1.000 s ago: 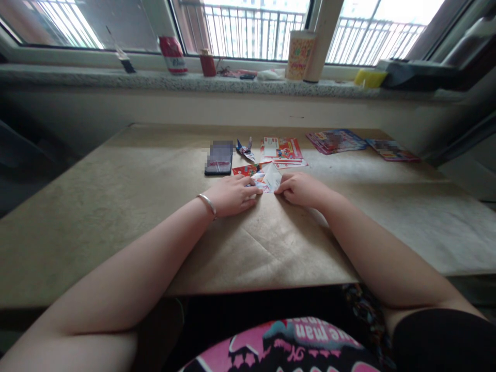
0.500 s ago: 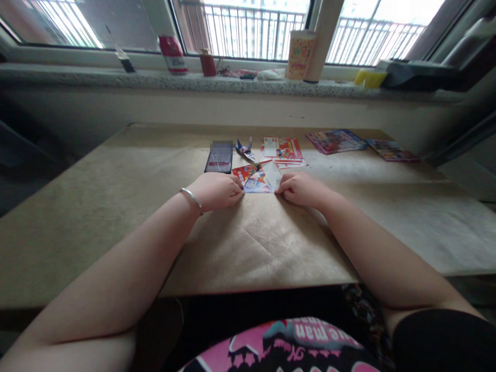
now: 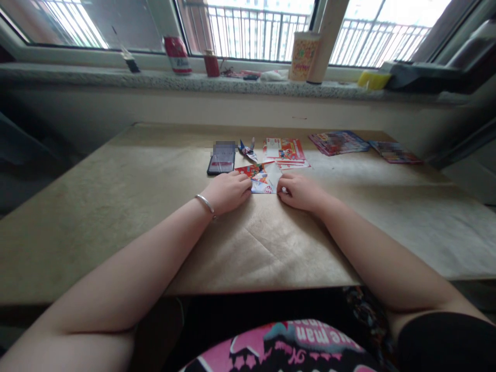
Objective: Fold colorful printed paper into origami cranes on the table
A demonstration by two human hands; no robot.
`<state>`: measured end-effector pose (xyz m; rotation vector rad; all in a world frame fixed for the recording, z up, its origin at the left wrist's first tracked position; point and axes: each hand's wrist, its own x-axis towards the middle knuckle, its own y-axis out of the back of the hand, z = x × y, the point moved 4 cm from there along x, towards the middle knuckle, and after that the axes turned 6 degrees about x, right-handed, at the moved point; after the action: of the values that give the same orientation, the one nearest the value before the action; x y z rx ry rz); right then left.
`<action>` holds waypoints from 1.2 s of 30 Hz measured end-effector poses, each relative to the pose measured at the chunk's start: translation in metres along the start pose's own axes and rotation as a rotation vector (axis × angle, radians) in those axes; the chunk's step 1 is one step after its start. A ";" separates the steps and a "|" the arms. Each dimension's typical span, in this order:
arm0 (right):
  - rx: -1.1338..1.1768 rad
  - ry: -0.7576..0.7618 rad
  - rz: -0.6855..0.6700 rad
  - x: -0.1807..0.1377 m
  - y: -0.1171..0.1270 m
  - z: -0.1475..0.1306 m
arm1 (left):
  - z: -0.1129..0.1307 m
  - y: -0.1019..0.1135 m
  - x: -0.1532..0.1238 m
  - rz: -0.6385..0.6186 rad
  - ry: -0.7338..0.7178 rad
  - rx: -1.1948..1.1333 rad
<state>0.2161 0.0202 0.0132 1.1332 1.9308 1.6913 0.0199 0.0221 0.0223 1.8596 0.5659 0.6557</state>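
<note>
A partly folded sheet of printed paper [image 3: 265, 178], red, white and pale blue, lies on the table between my hands. Its near edge is a straight crease. My left hand [image 3: 231, 192], with a silver bangle at the wrist, rests flat across the paper's left part, fingers stretched out and hiding that corner. My right hand [image 3: 297, 190] has its fingers curled and pinched at the paper's right near corner. Just beyond the left hand lies a phone [image 3: 222, 159]. A small folded paper figure [image 3: 248, 151] sits to the right of the phone.
Behind the folded sheet lie red printed sheets [image 3: 287, 150]. Farther right are a fanned stack of colourful cards [image 3: 339, 142] and another stack [image 3: 393, 152]. The windowsill [image 3: 240, 85] carries a red can [image 3: 177, 56], a patterned cup [image 3: 304, 56] and a yellow item [image 3: 373, 80].
My left hand has slid right along the paper and flattened over it, from a pinch at its left corner. My right hand stays at the right corner, its fingers curled a little more.
</note>
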 end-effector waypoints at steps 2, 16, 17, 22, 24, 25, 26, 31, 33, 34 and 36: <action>-0.028 -0.002 0.006 0.000 0.000 -0.002 | 0.005 -0.006 0.002 0.081 -0.019 -0.049; -0.082 -0.011 0.016 0.000 0.001 -0.005 | -0.004 -0.013 0.005 0.009 -0.004 -0.104; -0.068 -0.011 0.027 0.001 0.001 -0.006 | -0.001 -0.011 0.005 0.019 0.009 -0.076; 0.019 -0.059 0.103 0.002 -0.004 -0.010 | 0.006 -0.004 0.009 0.116 0.060 -0.025; -0.003 -0.046 0.106 0.003 -0.006 -0.013 | 0.008 -0.005 0.010 0.134 0.017 -0.051; -0.015 -0.034 0.102 0.004 -0.007 -0.015 | 0.009 -0.005 0.010 0.139 -0.003 -0.068; -0.023 -0.021 0.098 0.005 -0.007 -0.016 | 0.009 -0.006 0.011 0.146 -0.016 -0.086; -0.083 0.003 0.051 0.008 -0.008 -0.017 | 0.007 -0.013 0.011 0.153 -0.024 -0.118; -0.117 -0.007 0.045 0.009 -0.008 -0.018 | 0.006 -0.015 0.012 0.138 -0.024 -0.103; -0.127 -0.015 0.050 0.009 -0.008 -0.018 | 0.006 -0.016 0.012 0.128 -0.031 -0.090; -0.128 -0.038 0.073 0.009 -0.008 -0.019 | 0.007 -0.016 0.013 0.105 -0.050 -0.047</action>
<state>0.1944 0.0138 0.0123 1.1911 1.7514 1.7899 0.0328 0.0309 0.0074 1.8655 0.4190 0.6846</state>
